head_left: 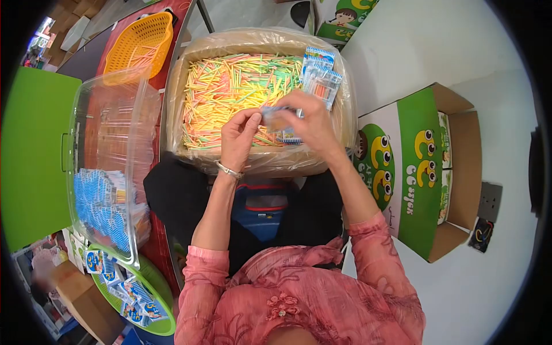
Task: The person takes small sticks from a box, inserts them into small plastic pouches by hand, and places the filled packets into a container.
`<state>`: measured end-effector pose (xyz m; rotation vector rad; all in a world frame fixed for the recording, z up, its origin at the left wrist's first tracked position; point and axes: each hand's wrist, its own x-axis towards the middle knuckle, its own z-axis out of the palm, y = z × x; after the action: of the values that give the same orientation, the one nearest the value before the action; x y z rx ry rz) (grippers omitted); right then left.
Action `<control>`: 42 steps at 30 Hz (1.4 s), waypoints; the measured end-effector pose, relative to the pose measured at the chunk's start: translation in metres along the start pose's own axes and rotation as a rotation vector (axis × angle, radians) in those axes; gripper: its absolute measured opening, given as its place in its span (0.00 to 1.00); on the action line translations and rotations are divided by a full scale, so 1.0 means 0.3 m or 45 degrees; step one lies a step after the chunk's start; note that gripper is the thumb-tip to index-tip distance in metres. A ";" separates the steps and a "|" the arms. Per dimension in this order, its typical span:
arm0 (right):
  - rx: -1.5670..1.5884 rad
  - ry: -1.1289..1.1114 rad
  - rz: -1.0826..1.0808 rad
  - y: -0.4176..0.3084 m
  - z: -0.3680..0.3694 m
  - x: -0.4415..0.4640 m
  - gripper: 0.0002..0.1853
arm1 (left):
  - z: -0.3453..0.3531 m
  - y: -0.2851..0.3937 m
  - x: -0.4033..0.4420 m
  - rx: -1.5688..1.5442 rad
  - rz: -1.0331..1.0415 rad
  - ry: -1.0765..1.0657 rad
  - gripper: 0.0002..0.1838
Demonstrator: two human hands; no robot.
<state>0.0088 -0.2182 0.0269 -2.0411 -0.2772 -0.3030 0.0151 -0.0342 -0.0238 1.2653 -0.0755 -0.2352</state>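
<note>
A small blue-and-white packet [272,118], blurred by motion, is between my two hands above a lined box. My left hand [238,137] pinches its left edge between thumb and fingers. On its other side, my right hand [312,123] has its fingers closed at the packet's upper right. The box [261,40] is full of thin candy-like sticks [221,92] in yellow, pink, orange and green. Several flat see-through packets [323,80] with blue print lie on the sticks at the right. Another packet [288,137] is partly hidden under my right hand.
To the left stands a see-through plastic bin [133,230] with many blue-striped packets. A green basket [167,323] of filled packets is below it; a yellow basket [158,26] with a few sticks is at the back. An open green carton [409,172] stands at the right.
</note>
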 end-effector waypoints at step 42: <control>-0.672 -0.102 0.005 0.199 0.022 -0.111 0.08 | -0.038 -0.073 0.003 0.701 0.012 -0.020 0.09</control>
<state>-0.0029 -0.2423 -0.0365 -2.5782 -0.2610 -0.3158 0.0151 -0.0298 -0.0483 1.8102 -0.1678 -0.2238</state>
